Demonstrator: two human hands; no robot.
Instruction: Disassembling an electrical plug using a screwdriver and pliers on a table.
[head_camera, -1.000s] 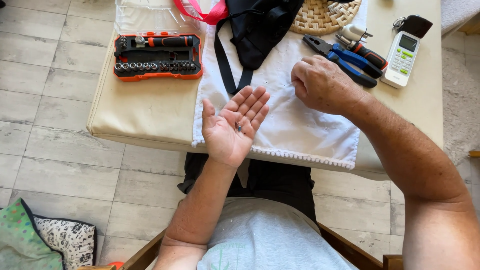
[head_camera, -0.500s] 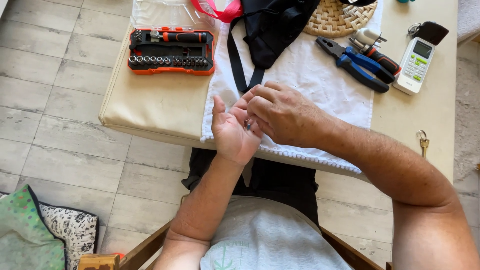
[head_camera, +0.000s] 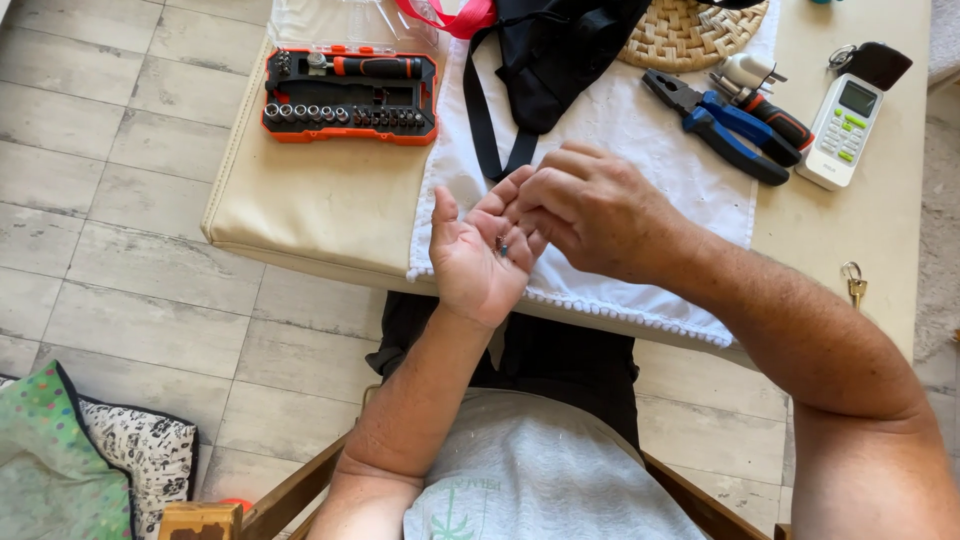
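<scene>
My left hand (head_camera: 478, 262) is held palm up over the table's near edge, fingers slightly curled. A small dark metal piece (head_camera: 503, 245) lies in its palm. My right hand (head_camera: 590, 208) is bent over it from the right, fingertips bunched together and pressed into the left palm beside the piece. The fingertips hide whether they pinch anything. Both hands hover above a white cloth (head_camera: 640, 150) spread on the beige table (head_camera: 320, 205).
An orange and black screwdriver bit set (head_camera: 350, 95) lies open at the back left. A black strapped bag (head_camera: 545, 60), a woven mat (head_camera: 690, 30), blue pliers (head_camera: 725, 130), a white remote (head_camera: 845, 130) and a key (head_camera: 855, 285) lie on the table. Tiled floor is to the left.
My right hand came from the cloth across to my left palm and its fingers closed down onto it. The left hand's fingers curled a little.
</scene>
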